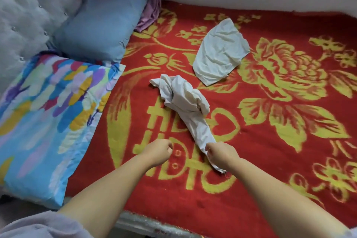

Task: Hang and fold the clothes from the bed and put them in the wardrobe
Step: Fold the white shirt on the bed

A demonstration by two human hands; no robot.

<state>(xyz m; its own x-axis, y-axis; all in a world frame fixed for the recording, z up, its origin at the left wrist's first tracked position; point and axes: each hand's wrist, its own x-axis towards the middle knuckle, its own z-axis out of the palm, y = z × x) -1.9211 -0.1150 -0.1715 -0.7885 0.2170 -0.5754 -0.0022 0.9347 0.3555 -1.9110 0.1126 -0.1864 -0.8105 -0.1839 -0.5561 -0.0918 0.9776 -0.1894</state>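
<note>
Item 1, nearest: right hand, grip closed on the near end of the crumpled white garment, likely to drag it within reach for folding.
Item 2: left hand, fingers curled, gripping nothing, just beside that end.
Item 3: garment's bunched bulk, mid-bed on the red blanket.
Item 4, farther: pale folded cloth, lying flat, apart.

Both bare arms outstretched, left hand fisted, right hand pinching.
</note>
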